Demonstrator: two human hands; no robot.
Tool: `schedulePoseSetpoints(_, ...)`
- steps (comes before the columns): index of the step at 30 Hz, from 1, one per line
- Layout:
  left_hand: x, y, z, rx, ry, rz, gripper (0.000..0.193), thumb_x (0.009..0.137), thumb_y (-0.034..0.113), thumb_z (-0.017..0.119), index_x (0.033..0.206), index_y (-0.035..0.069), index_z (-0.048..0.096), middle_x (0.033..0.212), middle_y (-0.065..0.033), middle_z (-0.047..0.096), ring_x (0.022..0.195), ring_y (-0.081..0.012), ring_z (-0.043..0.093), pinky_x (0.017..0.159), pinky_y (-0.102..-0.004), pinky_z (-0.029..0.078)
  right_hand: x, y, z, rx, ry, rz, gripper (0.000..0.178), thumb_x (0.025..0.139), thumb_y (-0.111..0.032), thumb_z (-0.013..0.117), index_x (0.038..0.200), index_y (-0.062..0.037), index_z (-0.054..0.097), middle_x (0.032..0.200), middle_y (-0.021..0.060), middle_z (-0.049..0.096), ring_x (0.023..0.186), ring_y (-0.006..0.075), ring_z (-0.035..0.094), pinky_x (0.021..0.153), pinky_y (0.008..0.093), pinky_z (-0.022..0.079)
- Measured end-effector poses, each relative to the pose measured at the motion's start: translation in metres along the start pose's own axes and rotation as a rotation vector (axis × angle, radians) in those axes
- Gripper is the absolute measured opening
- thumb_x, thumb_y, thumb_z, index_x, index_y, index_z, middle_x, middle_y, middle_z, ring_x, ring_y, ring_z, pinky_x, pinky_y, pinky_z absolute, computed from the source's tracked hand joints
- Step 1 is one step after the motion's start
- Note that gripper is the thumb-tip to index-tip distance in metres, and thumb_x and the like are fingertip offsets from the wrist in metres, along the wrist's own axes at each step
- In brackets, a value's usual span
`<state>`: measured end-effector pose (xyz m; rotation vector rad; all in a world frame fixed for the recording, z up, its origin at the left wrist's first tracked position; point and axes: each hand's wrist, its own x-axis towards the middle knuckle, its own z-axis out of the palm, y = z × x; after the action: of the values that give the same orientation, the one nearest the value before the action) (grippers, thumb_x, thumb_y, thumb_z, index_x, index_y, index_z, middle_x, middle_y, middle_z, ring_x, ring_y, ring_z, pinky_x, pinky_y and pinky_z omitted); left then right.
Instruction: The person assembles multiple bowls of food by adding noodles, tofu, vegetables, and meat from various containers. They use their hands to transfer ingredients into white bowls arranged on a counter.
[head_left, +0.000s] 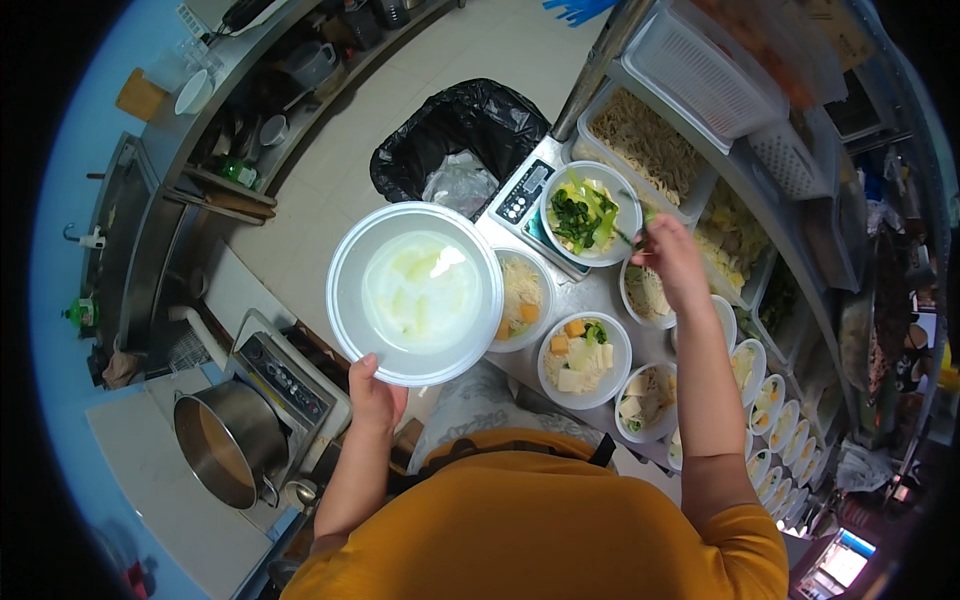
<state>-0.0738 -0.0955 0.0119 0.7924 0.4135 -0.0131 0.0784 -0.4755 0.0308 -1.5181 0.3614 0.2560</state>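
Observation:
My left hand (376, 398) grips the near rim of a large whitish tub (345, 285) with a little pale, wet residue in its bottom. To the right, a kitchen scale (522, 196) carries a white bowl (624, 188) holding dark leafy greens (580, 216) and pale green stems. Just at that bowl's right edge is my right hand (672, 256), its fingers pinched on a small bit of leafy greens. Nearer to me stand a bowl of noodles and orange cubes (520, 295) and a bowl with tofu-like pieces, noodles and greens (585, 365).
Many filled white bowls (768, 403) line the counter at right. Behind them are bins of noodles or shredded food (645, 145) and leafy vegetables (730, 235). A bin lined with a black bag (440, 125) stands beyond the tub. At left, a steel pot (228, 445) sits beside a control panel.

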Motion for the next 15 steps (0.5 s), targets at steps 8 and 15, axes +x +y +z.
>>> schedulePoseSetpoints(8,0.010,0.018,-0.015,-0.016,-0.031,-0.020,0.073,0.079,0.034,0.055,0.137,-0.002,0.033,0.137,-0.0170,0.043,0.127,-0.0304,0.043,0.107,-0.0419,0.033,0.025,0.021,0.020,-0.723,0.165,-0.287,0.021,0.088,-0.010,0.056,0.107,-0.0034,0.062,0.087,0.0072,0.063,0.071,0.0148,0.058,0.065,0.0257,0.048)
schedulePoseSetpoints(15,0.016,0.021,-0.015,0.019,-0.018,-0.017,0.072,0.079,0.037,0.055,0.137,-0.001,0.034,0.136,-0.0162,0.045,0.126,-0.0296,0.044,0.107,-0.0414,0.033,0.000,0.023,0.011,-0.708,0.199,-0.434,0.018,0.088,-0.007,0.055,0.102,-0.0054,0.065,0.095,0.0075,0.061,0.077,0.0148,0.058,0.069,0.0241,0.047)
